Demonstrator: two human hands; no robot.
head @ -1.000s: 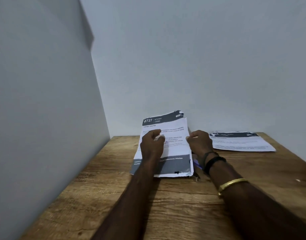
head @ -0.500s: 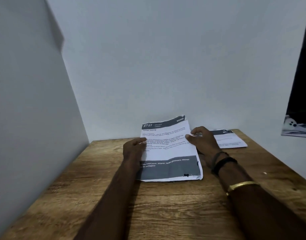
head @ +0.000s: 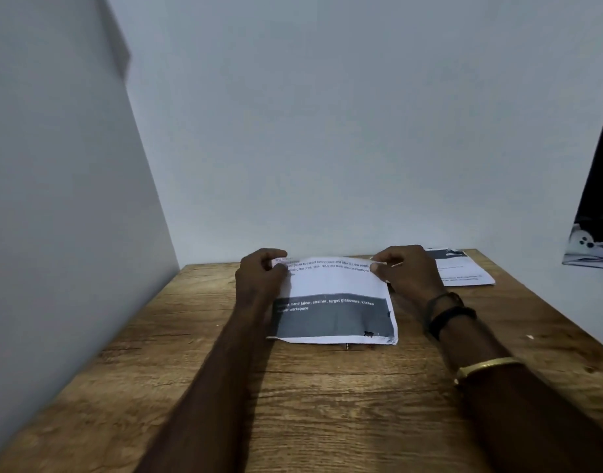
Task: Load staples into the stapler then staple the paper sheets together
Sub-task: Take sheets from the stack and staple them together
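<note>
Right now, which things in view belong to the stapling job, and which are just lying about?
In the job: white printed paper sheets with a grey band, far edge held by left hand and right hand.
Lying about: separate white printed sheet, back right.

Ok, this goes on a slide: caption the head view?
Left hand and right hand pinch the far edge of the paper sheets on the wooden table.

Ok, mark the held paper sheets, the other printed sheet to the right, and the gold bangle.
held paper sheets (head: 330, 285): head view, white printed area above the grey band.
other printed sheet (head: 463, 273): head view, its white middle.
gold bangle (head: 487, 364): head view, top of the band on the right forearm.
</note>
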